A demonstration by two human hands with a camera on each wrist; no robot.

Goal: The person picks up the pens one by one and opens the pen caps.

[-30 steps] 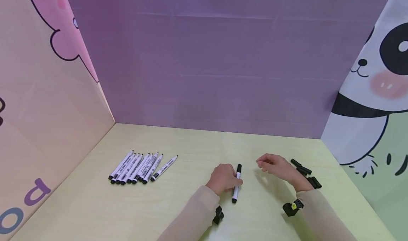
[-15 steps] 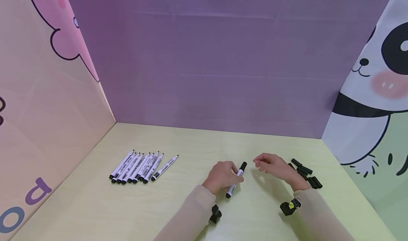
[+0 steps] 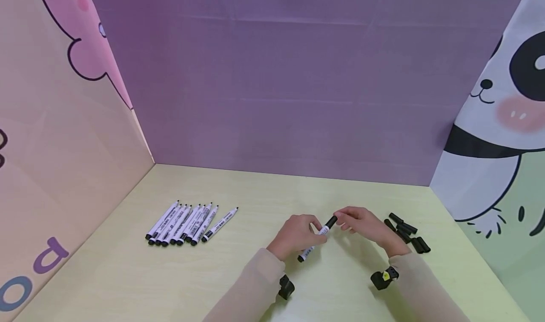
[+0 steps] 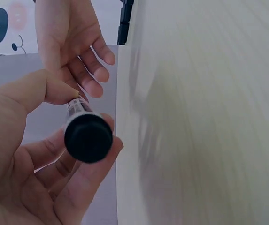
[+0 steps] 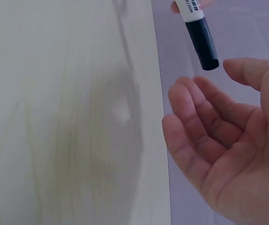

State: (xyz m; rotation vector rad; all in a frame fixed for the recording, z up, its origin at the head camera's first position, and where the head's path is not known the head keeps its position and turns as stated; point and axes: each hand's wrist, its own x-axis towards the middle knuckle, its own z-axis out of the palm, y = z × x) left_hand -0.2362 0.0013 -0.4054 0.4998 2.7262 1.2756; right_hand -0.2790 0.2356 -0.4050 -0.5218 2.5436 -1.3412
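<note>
My left hand (image 3: pixel 295 236) pinches a white marker (image 3: pixel 324 230) between thumb and fingers, above the table. The marker slants with its black cap (image 3: pixel 331 221) up and to the right. In the left wrist view its black rear end (image 4: pixel 88 139) faces the camera. Close to the cap is my right hand (image 3: pixel 362 223), fingers loosely bent. From the right wrist view, the capped end (image 5: pixel 203 46) lies near the thumb and fingertips, with a gap showing between the cap and the hand.
Several uncapped white markers (image 3: pixel 183 227) lie side by side at the left of the table, with a single marker (image 3: pixel 219 224) just right of them. Several loose black caps (image 3: pixel 403 228) lie beyond my right wrist. A purple panel (image 3: pixel 289 90) stands behind the table.
The marker in my left hand has tilted from nearly straight ahead to slanting right, its cap moving toward my right hand. My right hand has shifted slightly left, closer to the cap.
</note>
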